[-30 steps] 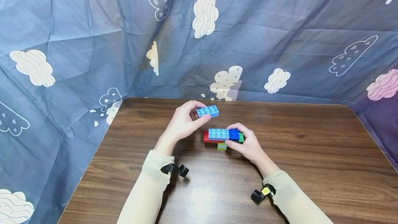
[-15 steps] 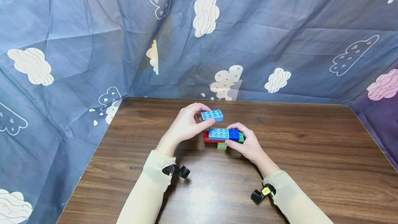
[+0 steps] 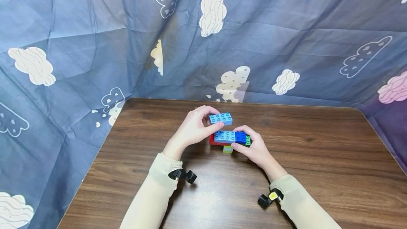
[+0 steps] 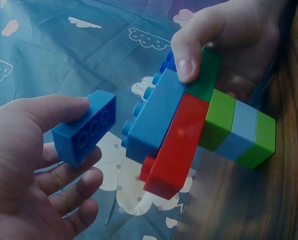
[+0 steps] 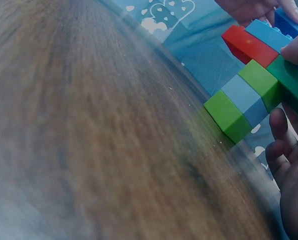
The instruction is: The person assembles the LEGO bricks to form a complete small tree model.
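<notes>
My left hand (image 3: pixel 194 129) pinches a light blue toy building brick (image 3: pixel 221 118) between thumb and fingers. In the left wrist view the held brick (image 4: pixel 84 127) is tilted, its hollow underside showing, apart from the brick structure. That structure has a column of green and light blue bricks (image 4: pixel 239 129) standing on the table. Across its top lie a red brick (image 4: pixel 176 150) and a green brick (image 4: pixel 204 75). Above these sit a light blue brick (image 3: pixel 224 136) and a dark blue brick (image 3: pixel 240 137). My right hand (image 3: pixel 254 147) grips the structure's right end, thumb in front.
The brown wooden table (image 3: pixel 318 151) extends around the structure. Behind it hangs a blue cloth (image 3: pixel 184 45) printed with clouds. Each wrist wears a small black camera, one at the left cuff (image 3: pixel 182 175) and one at the right (image 3: pixel 268 199).
My left hand has carried the light blue brick to the right and slightly nearer, over the structure's left part. The right hand keeps its grip in place.
</notes>
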Motion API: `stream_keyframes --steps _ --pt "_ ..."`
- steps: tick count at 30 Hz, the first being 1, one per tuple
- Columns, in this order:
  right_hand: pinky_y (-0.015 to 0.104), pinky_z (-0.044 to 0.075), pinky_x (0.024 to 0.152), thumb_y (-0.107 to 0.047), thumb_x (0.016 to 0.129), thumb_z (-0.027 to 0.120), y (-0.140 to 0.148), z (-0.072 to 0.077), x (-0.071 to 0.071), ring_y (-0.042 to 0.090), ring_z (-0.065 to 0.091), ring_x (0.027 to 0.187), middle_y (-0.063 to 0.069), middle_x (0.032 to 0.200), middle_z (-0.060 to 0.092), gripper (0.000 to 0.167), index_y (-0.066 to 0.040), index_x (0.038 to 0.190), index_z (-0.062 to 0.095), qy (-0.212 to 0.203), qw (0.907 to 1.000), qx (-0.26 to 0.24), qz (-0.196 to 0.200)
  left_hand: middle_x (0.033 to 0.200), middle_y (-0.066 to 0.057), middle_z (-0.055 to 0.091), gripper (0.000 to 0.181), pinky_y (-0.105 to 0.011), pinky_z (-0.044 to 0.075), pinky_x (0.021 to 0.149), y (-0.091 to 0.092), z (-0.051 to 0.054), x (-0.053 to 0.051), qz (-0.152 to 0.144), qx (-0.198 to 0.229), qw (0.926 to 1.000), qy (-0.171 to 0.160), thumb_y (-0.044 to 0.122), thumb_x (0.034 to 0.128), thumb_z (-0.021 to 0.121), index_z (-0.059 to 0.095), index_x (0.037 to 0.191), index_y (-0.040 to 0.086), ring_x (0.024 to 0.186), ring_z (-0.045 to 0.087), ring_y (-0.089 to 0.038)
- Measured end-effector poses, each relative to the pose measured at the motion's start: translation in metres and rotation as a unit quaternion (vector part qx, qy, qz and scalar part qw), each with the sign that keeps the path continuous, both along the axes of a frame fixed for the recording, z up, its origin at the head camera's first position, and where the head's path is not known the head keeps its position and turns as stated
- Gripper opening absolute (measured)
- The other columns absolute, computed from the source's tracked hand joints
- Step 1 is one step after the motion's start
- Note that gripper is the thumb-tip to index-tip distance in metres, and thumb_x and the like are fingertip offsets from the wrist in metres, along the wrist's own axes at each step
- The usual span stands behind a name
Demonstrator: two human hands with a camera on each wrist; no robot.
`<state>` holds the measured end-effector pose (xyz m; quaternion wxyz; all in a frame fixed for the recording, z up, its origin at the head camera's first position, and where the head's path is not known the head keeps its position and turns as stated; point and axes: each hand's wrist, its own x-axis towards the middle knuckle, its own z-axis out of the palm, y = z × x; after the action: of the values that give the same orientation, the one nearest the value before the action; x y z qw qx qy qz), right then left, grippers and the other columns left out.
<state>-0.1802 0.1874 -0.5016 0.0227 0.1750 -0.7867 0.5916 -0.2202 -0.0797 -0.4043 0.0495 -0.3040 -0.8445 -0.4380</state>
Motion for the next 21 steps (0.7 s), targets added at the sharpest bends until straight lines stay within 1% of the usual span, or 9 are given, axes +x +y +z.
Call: stream_keyframes --steps 3,6,10,13,15,18,21 --pt "0.029 0.059 0.086 -0.003 0.093 0.084 0.000 0.000 0.000 0.022 0.068 0.102 0.010 0.121 0.070 0.039 -0.011 0.127 0.068 0.004 1.0000 0.001 -0.001 0.105 0.003 0.069 0.034 -0.030 0.053 0.071 0.003 0.001 0.002 0.001 0.012 0.9999 0.010 0.030 0.0961 0.085 0.075 0.124 0.014 0.089 0.062 -0.018" --pt "0.028 0.058 0.086 -0.003 0.093 0.083 0.000 -0.001 0.000 0.021 0.068 0.102 0.012 0.122 0.069 0.039 -0.009 0.128 0.068 0.008 1.0000 0.004 -0.004 0.109 0.003 0.070 0.033 -0.029 0.054 0.071 0.006 0.002 0.005 -0.004 0.025 0.9995 0.017 0.028 0.0973 0.084 0.074 0.126 0.014 0.091 0.062 -0.018" --pt "0.025 0.057 0.088 -0.001 0.093 0.083 0.000 -0.001 0.000 0.017 0.068 0.105 0.014 0.128 0.069 0.040 -0.007 0.130 0.067 0.008 0.9999 0.004 -0.006 0.112 0.003 0.070 0.033 -0.028 0.054 0.071 0.012 0.003 0.010 -0.010 0.032 0.9993 0.018 0.027 0.0978 0.084 0.073 0.126 0.014 0.091 0.061 -0.014" --pt "0.024 0.056 0.091 -0.001 0.093 0.082 -0.001 0.000 0.000 0.014 0.067 0.108 0.015 0.133 0.069 0.040 -0.006 0.130 0.067 0.013 0.9999 -0.001 -0.003 0.114 0.003 0.070 0.033 -0.027 0.054 0.070 0.015 0.003 0.012 -0.017 0.030 0.9993 0.016 0.027 0.0982 0.084 0.072 0.127 0.014 0.092 0.061 -0.013" --pt "0.023 0.055 0.093 -0.001 0.094 0.082 -0.001 0.000 0.000 0.012 0.067 0.110 0.015 0.134 0.069 0.039 -0.006 0.130 0.068 0.017 0.9998 -0.003 -0.001 0.116 0.002 0.070 0.033 -0.026 0.054 0.069 0.017 0.003 0.013 -0.024 0.028 0.9992 0.017 0.026 0.0984 0.083 0.072 0.127 0.013 0.093 0.062 -0.016" --pt "0.023 0.055 0.094 -0.001 0.093 0.082 -0.001 -0.001 0.000 0.013 0.066 0.111 0.014 0.133 0.070 0.038 -0.006 0.129 0.069 0.022 0.9998 -0.002 -0.002 0.116 0.001 0.070 0.032 -0.026 0.053 0.069 0.018 0.002 0.012 -0.030 0.020 0.9992 0.020 0.026 0.0987 0.083 0.073 0.126 0.013 0.095 0.062 -0.017" --pt "0.024 0.055 0.092 -0.001 0.093 0.083 -0.001 -0.001 0.000 0.014 0.067 0.108 0.011 0.129 0.070 0.037 -0.007 0.127 0.068 0.019 0.9998 0.001 -0.004 0.113 0.002 0.070 0.031 -0.029 0.054 0.073 0.019 -0.001 0.011 -0.033 0.005 0.9992 0.022 0.027 0.0988 0.083 0.073 0.125 0.013 0.096 0.063 -0.017"
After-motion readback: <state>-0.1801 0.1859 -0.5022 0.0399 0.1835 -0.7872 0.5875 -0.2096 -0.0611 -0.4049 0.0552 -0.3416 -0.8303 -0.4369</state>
